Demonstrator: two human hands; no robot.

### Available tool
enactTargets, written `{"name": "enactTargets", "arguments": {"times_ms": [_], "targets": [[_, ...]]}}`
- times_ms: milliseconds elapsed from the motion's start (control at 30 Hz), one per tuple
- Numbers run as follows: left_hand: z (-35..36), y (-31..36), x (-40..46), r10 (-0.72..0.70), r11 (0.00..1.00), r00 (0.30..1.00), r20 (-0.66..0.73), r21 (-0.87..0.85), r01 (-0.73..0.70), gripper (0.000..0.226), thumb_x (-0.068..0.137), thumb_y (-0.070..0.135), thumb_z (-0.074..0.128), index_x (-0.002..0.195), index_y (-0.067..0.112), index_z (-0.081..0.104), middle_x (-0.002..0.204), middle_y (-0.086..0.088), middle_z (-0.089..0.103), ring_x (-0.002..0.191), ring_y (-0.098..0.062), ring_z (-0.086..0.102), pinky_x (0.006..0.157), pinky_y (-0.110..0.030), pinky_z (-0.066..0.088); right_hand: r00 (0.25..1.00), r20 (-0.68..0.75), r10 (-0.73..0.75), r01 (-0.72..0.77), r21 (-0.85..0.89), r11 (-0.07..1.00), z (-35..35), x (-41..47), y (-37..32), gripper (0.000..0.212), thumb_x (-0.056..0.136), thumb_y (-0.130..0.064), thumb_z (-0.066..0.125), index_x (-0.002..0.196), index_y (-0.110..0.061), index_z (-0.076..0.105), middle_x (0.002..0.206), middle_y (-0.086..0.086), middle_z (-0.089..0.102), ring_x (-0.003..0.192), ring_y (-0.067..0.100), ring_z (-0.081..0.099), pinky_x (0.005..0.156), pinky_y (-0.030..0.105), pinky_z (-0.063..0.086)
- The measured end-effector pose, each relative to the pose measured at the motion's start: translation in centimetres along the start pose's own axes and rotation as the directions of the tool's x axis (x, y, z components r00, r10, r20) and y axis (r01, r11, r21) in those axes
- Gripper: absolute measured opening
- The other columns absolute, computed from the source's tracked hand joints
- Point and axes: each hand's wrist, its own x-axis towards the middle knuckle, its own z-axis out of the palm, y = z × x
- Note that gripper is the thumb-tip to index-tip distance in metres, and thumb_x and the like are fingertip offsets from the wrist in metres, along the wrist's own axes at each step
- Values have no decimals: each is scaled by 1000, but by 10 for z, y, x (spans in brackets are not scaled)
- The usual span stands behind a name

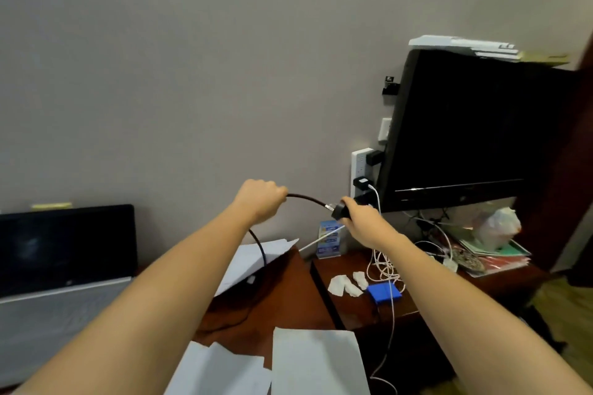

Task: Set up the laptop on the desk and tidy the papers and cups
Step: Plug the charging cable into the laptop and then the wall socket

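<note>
An open silver laptop (61,269) with a dark screen stands on the brown desk (288,298) at the left. A thick black power cable (306,199) runs between my hands. My left hand (261,199) grips the cable. My right hand (359,218) grips the black plug (338,210) at its end, held just below the white wall socket strip (361,167). The cable drops behind my left forearm toward the desk. Loose white papers (314,362) lie at the desk's front, and another sheet (256,258) lies in the middle.
A black TV (475,131) stands on a lower side table (362,314) to the right, with papers on top. On that table lie white cables (385,266), a blue object (383,292), crumpled tissues (345,284), a plastic bag (495,228) and folders. Black adapters occupy the socket strip.
</note>
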Motion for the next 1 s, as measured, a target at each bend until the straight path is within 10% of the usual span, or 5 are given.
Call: {"name": "enactTargets", "arguments": {"times_ms": [233, 533, 767, 1000], "targets": [[12, -17, -16, 52, 996, 999, 3, 71, -52, 20, 93, 5, 36, 105, 9, 51, 93, -13, 65, 83, -34, 64, 59, -32, 33, 836, 18, 549, -534, 260, 805, -2, -9, 58, 43, 96, -29, 51, 121, 6, 47, 118, 30, 59, 105, 39, 60, 81, 38, 48], [18, -26, -1, -150, 958, 988, 33, -242, 153, 24, 99, 23, 36, 98, 7, 54, 95, -18, 64, 83, -38, 58, 61, -34, 33, 788, 32, 615, -428, 746, 510, 12, 29, 70, 39, 95, -21, 55, 122, 6, 52, 87, 19, 62, 51, 15, 50, 44, 21, 40], [24, 5, 55, -482, 619, 863, 155, -636, 460, 17, 90, 17, 49, 90, 6, 61, 95, -19, 65, 90, -38, 57, 72, -37, 46, 749, 163, 643, -404, 880, 248, 25, 96, 118, 13, 91, -15, 57, 80, -11, 51, 85, 12, 60, 50, 12, 45, 47, 23, 33], [22, 61, 126, -607, 310, 783, 133, -868, 388, 10, 79, 25, 69, 73, 20, 64, 67, 6, 61, 66, -11, 55, 57, -20, 40, 716, 246, 653, -297, 954, -34, 38, 167, 190, 15, 96, -16, 51, 83, -10, 50, 66, 4, 53, 52, 12, 48, 44, 20, 42]]}}
